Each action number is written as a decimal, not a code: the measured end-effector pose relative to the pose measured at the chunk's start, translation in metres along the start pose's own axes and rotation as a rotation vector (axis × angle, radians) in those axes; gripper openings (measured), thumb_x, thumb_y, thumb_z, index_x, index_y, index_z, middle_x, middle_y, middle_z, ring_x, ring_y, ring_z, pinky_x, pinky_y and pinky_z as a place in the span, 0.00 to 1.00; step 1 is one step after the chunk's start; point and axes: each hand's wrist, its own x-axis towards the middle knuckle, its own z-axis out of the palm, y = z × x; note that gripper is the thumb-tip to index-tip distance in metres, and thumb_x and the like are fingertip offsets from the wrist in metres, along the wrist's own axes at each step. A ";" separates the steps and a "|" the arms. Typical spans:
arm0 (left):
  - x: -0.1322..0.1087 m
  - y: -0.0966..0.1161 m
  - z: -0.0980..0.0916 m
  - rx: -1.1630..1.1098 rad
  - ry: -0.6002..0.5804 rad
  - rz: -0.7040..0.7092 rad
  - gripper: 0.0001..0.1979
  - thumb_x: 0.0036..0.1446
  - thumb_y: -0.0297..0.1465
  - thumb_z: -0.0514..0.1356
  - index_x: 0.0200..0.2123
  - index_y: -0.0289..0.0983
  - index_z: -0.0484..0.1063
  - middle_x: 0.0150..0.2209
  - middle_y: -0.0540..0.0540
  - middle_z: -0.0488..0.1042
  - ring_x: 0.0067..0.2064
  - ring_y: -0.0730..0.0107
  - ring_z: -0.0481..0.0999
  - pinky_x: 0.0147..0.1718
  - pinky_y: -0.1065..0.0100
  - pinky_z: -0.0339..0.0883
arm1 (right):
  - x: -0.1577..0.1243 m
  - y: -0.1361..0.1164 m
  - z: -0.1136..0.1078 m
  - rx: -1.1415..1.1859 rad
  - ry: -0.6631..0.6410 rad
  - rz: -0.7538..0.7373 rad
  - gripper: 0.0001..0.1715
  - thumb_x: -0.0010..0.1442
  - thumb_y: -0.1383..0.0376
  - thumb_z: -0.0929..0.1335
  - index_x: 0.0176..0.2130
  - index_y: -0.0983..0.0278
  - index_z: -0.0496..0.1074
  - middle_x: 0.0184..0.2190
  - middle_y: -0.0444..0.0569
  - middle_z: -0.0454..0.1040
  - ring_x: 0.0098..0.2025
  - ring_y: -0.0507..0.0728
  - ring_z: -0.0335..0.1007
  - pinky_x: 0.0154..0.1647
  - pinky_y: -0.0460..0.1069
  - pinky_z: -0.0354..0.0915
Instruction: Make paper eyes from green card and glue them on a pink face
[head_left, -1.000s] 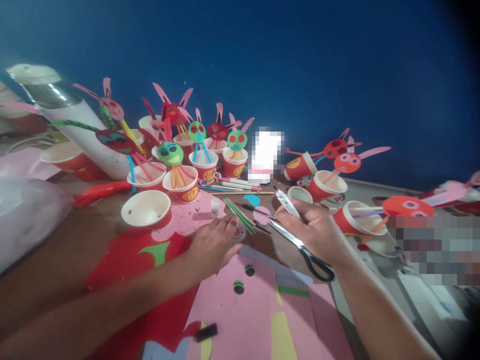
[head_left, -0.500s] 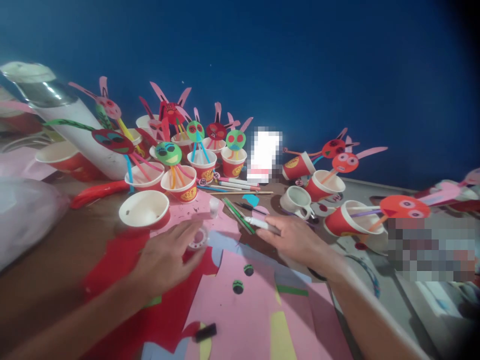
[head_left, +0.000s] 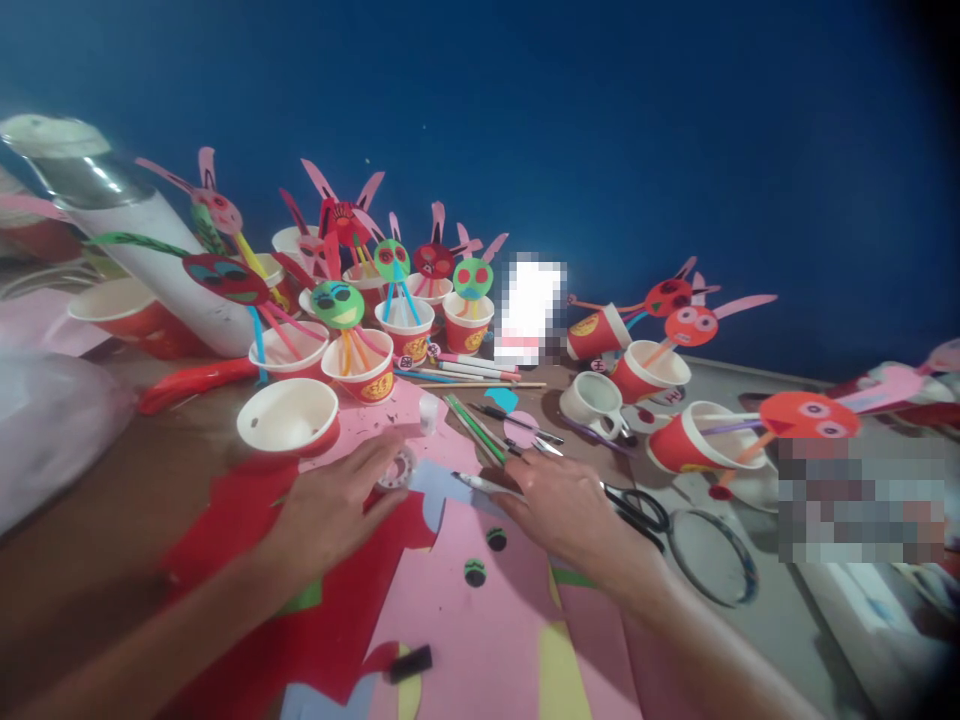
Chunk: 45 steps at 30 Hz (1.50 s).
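My left hand (head_left: pixel 334 515) hovers over the red paper (head_left: pixel 247 530), fingers closed around a small round paper piece (head_left: pixel 397 467) with a pink middle and dotted white rim. In my right hand (head_left: pixel 574 500) is a white marker pen (head_left: pixel 484 484), its dark tip pointing left towards that piece, apart from it. Black-handled scissors (head_left: pixel 646 508) lie beneath and beside my right hand, which hides part of them. Two green-and-black paper circles (head_left: pixel 475 573) rest below on the pink paper (head_left: pixel 495 640). A black marker cap (head_left: pixel 411 664) lies closer to me.
Red paper cups (head_left: pixel 289 420), several bearing straw-mounted paper faces, stand along the back and right. A white mug (head_left: pixel 592 400), several markers (head_left: pixel 476 368) and green straws (head_left: pixel 474 428) lie ahead. A clear bangle (head_left: pixel 712 558) is at right, a large flask (head_left: pixel 176 260) at left.
My right hand has moved down and slightly left with the marker, bringing its tip closer to the round piece. The scissors are now more exposed. My left hand has barely moved.
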 end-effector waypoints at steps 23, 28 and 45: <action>-0.003 0.061 -0.021 -1.313 -0.263 -0.419 0.17 0.53 0.39 0.63 0.46 0.41 0.71 0.32 0.50 0.74 0.24 0.74 0.70 0.22 0.73 0.65 | -0.003 0.003 -0.019 0.355 0.099 -0.051 0.07 0.63 0.59 0.66 0.38 0.57 0.73 0.33 0.38 0.79 0.33 0.50 0.74 0.33 0.43 0.62; 0.000 0.069 -0.014 -1.514 -0.281 -0.486 0.14 0.49 0.38 0.65 0.36 0.36 0.72 0.24 0.52 0.71 0.20 0.78 0.64 0.18 0.75 0.60 | -0.018 -0.032 -0.010 0.610 0.180 -0.265 0.03 0.60 0.65 0.69 0.35 0.62 0.74 0.29 0.42 0.78 0.32 0.52 0.72 0.33 0.44 0.60; -0.007 0.040 -0.017 -1.555 -0.155 -0.563 0.13 0.52 0.41 0.65 0.34 0.37 0.72 0.26 0.51 0.74 0.21 0.80 0.66 0.26 0.72 0.64 | 0.030 0.043 0.024 0.170 0.384 0.071 0.12 0.65 0.67 0.61 0.40 0.66 0.74 0.38 0.55 0.75 0.43 0.62 0.69 0.44 0.53 0.60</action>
